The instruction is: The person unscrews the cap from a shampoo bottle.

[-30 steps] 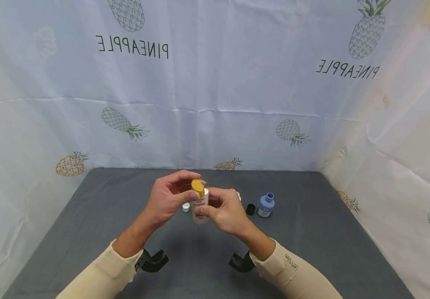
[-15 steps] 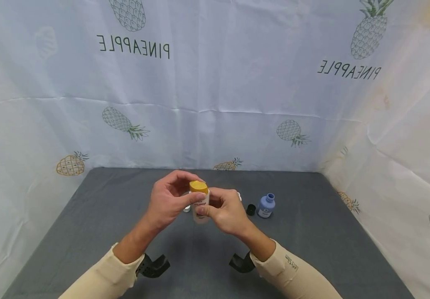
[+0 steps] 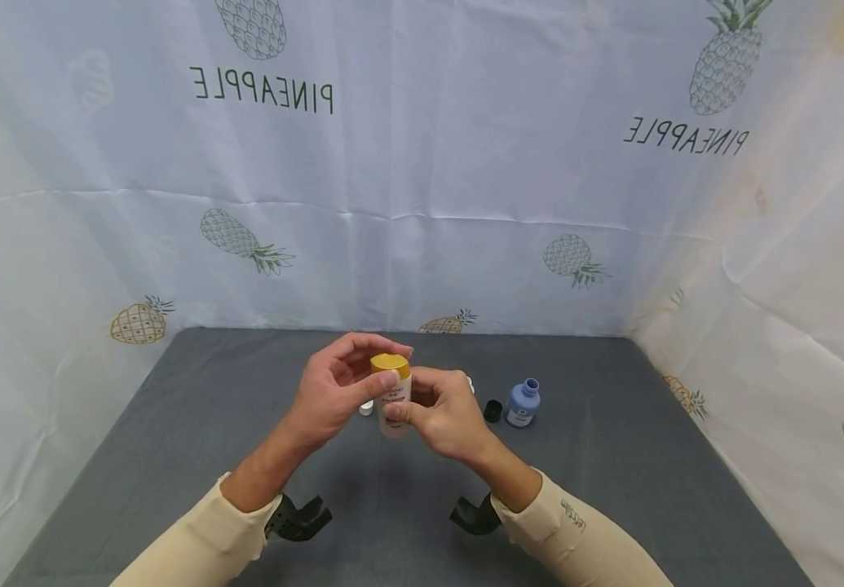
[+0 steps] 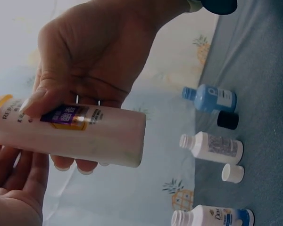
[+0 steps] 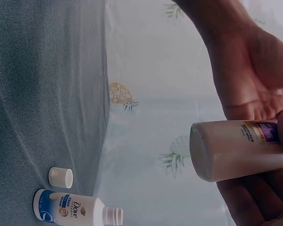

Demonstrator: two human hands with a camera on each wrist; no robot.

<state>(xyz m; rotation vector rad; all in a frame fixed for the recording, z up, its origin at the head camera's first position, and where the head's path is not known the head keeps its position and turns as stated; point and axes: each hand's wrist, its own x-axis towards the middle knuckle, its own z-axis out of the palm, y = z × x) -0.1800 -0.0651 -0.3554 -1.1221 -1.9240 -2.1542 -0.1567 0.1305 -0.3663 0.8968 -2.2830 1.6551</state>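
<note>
In the head view my right hand (image 3: 452, 417) grips the body of a pale shampoo bottle (image 3: 396, 398), held upright above the table, thumb across its label. My left hand (image 3: 337, 385) is at the bottle's top, thumb and fingers around its yellow cap (image 3: 390, 364). The cap sits level on the bottle's mouth; whether it is fastened I cannot tell. The bottle's purple and gold label (image 4: 68, 117) shows beside the right thumb in the left wrist view. The right wrist view shows the bottle's base (image 5: 203, 151), but the cap is outside that view.
On the grey table stand an uncapped blue bottle (image 3: 522, 403), a black cap (image 3: 492, 411), a white bottle (image 4: 219, 147), a small white cap (image 4: 233, 173) and an uncapped Dove bottle (image 5: 70, 207). A pineapple-print curtain (image 3: 422, 163) hangs behind and at the sides.
The yellow cap, tilted above the mouth a second ago, has come down level onto the bottle and turned slightly under my left fingers. My right hand stays on the bottle.
</note>
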